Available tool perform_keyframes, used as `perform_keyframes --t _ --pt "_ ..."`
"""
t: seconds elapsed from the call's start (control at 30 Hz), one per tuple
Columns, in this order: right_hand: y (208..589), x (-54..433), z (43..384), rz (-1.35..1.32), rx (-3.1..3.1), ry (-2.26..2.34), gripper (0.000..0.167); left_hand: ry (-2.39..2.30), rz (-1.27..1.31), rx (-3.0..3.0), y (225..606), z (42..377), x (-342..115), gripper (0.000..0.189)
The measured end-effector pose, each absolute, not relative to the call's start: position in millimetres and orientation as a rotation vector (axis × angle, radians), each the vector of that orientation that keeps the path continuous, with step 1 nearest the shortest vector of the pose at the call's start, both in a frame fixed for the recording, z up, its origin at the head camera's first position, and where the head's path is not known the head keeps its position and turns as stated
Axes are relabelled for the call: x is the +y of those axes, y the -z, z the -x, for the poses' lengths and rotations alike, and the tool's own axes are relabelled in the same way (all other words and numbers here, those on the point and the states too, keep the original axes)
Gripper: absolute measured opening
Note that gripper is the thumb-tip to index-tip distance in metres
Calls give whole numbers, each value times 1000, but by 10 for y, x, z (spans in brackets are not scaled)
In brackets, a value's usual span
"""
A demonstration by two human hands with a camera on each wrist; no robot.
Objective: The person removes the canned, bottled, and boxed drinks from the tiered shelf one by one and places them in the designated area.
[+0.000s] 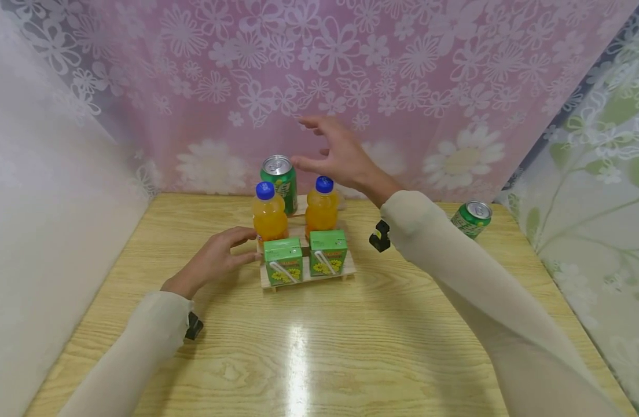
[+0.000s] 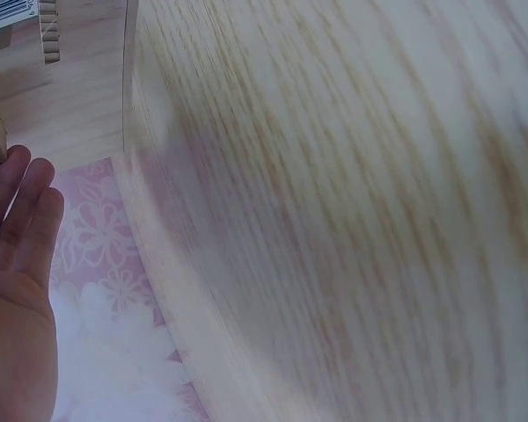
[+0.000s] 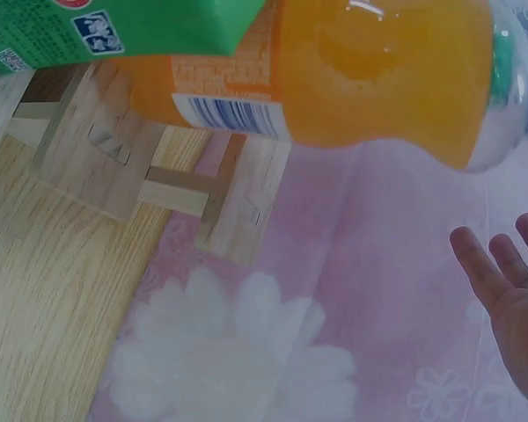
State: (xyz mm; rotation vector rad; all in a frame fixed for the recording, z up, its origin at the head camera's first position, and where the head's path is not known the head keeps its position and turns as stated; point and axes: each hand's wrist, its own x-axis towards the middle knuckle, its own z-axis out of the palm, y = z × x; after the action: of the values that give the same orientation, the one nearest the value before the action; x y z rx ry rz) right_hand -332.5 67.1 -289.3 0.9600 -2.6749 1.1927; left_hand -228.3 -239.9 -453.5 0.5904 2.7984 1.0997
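Note:
A stepped wooden rack (image 1: 309, 274) stands on the table with drinks on its tiers. Two green juice boxes (image 1: 283, 267) with straws are on the front tier, two orange-drink bottles (image 1: 322, 212) with blue caps behind them. One green soda can (image 1: 279, 184) stands at the back left. My left hand (image 1: 215, 258) is at the rack's left side; in the left wrist view its straight fingers (image 2: 37, 180) touch a wooden edge. Beside and above the back can, my right hand (image 1: 342, 152) hangs in the air, fingers spread, holding nothing. In the right wrist view it is apart from a bottle (image 3: 378, 79).
Another green soda can (image 1: 472, 219) stands at the table's right, partly behind my right sleeve. A pink flowered curtain (image 1: 319, 87) hangs along the table's back edge. A white wall (image 1: 54, 174) is on the left, a flowered cloth (image 1: 601, 231) on the right.

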Motion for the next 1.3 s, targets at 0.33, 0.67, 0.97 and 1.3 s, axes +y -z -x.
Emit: perform_keyframes --t 0.33,0.67,0.97,1.3 --pt "2865 539 3301 -1009 -2747 -1141 88 -1091 -571 2798 4523 2265 -2404 58" --pt "2812 441 3295 -1123 -2801 -1019 88 -1091 -587 2795 4524 2270 -2412 58" --pt "2779 365 3298 -1193 -2854 -968 91 -1106 -629 2799 4514 2281 -2413 55" --pt "2757 314 3304 -1334 -2889 -1009 87 -1092 -643 2807 4519 2292 -2400 55"
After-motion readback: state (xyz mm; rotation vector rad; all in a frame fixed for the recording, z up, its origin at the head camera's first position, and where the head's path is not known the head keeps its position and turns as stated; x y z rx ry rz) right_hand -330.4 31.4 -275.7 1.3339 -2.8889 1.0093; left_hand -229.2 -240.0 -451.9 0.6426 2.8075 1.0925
